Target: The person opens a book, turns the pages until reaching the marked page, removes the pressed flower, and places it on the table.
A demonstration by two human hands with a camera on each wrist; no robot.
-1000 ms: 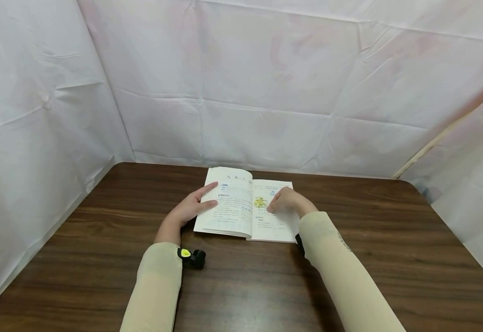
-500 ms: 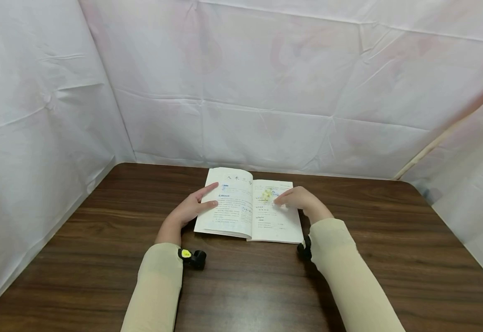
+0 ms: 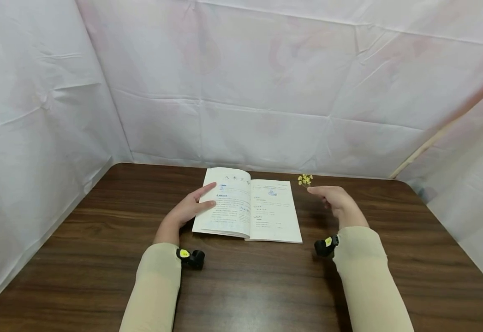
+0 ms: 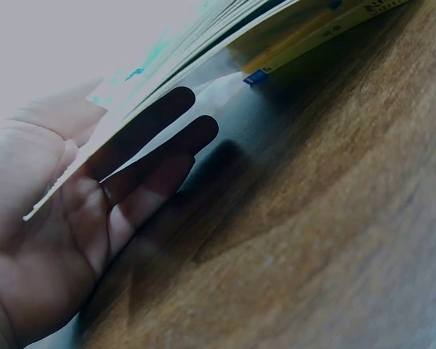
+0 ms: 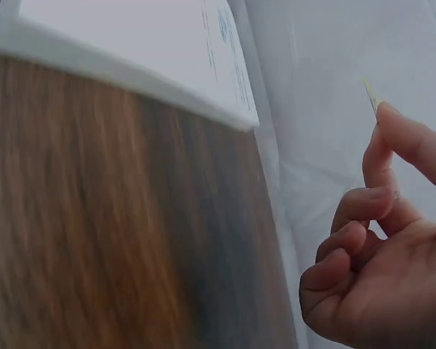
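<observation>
Left of centre, your left hand point(image 3: 187, 210) lies flat, fingers straight, pinning the open book point(image 3: 247, 210); ease off and pages may flip. Right of it, your right hand point(image 3: 336, 199) pinches the yellow flower sprig point(image 3: 305, 180); squeezing could crush it

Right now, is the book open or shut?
Open: the book lies spread flat on the table, both pages showing, left hand resting on one.

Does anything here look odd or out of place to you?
Only one thing: the right hand pinches a tiny sprig of yellow flowers above the table, beside an open book that the left hand holds flat. Nothing is spilled or damaged.
</observation>
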